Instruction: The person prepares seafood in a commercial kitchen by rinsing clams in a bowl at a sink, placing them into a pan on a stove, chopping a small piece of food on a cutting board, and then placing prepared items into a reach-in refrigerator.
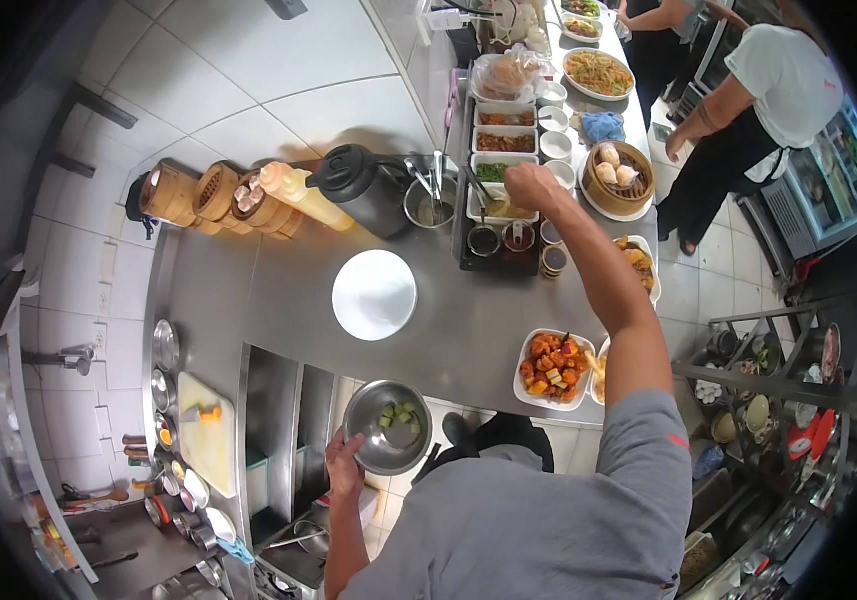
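Observation:
In my left hand (346, 457) is a steel mixing bowl (391, 457), gripped by its rim off the counter's near edge. Several green vegetable chunks (397, 415) lie in it. My right hand (529, 186) is stretched far forward over the row of condiment tubs, fingers curled downward. Below it sits a white tub of pale yellowish contents (505, 210). Just behind that is a tub of chopped green herbs (490, 171). A spoon handle (478, 182) leans out near the hand. Whether the curled fingers hold anything is hidden.
A white plate (374, 294) lies mid-counter. A square dish of glazed food (553, 367) stands under my right arm. Dumplings fill a bamboo steamer (618, 178) at right. A black thermal jug (361, 187) stands behind. A co-worker (781, 90) stands across the counter. A cutting board (207, 442) holds a knife.

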{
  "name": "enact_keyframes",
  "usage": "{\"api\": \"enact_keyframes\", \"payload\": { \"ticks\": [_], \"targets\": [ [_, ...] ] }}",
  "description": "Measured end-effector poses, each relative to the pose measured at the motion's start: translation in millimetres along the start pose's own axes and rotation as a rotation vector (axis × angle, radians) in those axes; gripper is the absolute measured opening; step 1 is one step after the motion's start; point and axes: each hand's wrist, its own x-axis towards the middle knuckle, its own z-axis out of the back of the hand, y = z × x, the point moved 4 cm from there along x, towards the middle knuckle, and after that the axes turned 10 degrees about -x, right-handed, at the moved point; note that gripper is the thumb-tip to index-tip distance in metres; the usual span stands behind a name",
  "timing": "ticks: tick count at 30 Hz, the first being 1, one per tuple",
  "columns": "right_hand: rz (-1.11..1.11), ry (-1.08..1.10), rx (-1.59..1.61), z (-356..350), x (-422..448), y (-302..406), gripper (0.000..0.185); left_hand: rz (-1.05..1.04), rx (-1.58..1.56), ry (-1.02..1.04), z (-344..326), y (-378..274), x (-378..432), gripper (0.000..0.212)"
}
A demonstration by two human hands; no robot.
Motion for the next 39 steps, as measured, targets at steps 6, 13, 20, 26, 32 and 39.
{"api": "enact_keyframes", "payload": {
  "ticks": [6, 13, 20, 26, 32, 39],
  "targets": [
    [-0.005, -0.142, 0.248, -18.9, -11.6, -17.8, 0.012, 0.011, 0.019, 0.047, -39.4, -8.8, 13.0, 0.033],
    [-0.172, -0.229, 0.739, 15.4, -39.1, -18.7, 0.027, -0.058, 0.098, 0.273, -122.1, -21.5, 60.8, 0.035],
    [-0.131, -0.333, 0.808, 128.2, -135.4, 19.7, 0.029, -0.201, 0.298, 0.478, -233.6, -21.3, 96.6, 0.027],
    [-0.202, -0.078, 0.110, 117.4, -255.0, 114.0, 0.034, -0.259, 0.382, 0.611, -297.6, 1.2, 67.4, 0.024],
    [-0.473, -0.429, 0.514, 111.3, -370.9, 72.6, 0.033, -0.066, 0.287, 0.814, -327.9, 58.4, 10.7, 0.024],
    [-0.240, -0.351, 0.516, 88.7, -430.6, 17.5, 0.020, -0.070, 0.295, 0.861, -366.8, 109.8, -51.5, 0.024]
  ]
}}
